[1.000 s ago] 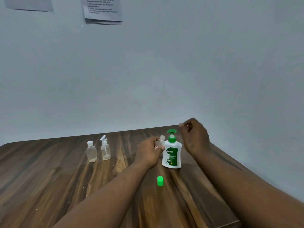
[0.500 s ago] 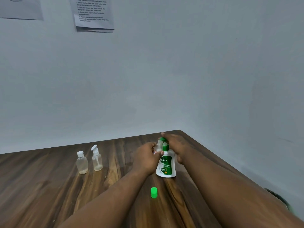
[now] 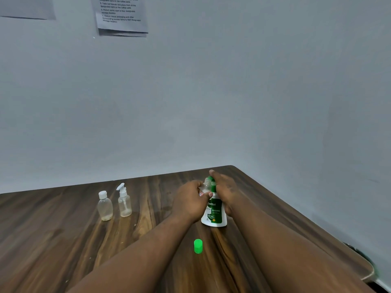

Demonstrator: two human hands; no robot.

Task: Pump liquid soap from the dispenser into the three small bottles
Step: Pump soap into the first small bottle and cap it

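Note:
A white and green soap dispenser [image 3: 214, 214] stands on the wooden table [image 3: 53, 240]. My right hand [image 3: 225, 192] lies over its green pump head, palm down. My left hand [image 3: 189, 200] grips a small clear bottle [image 3: 205, 186], uncapped, held against the pump spout. Most of that bottle is hidden by my fingers. Its green cap [image 3: 198, 246] stands on the table in front of the dispenser. Two more small clear bottles stand to the left: one with a white screw cap [image 3: 105, 206] and one with a white pump top [image 3: 124, 201].
The table meets a grey wall at the back and on the right, with a rounded far corner [image 3: 231, 167]. Printed paper sheets [image 3: 121, 15] hang on the wall high up at the left.
My right hand came down from above the dispenser onto the pump head. My left hand keeps the small bottle at the spout. The view tilted slightly.

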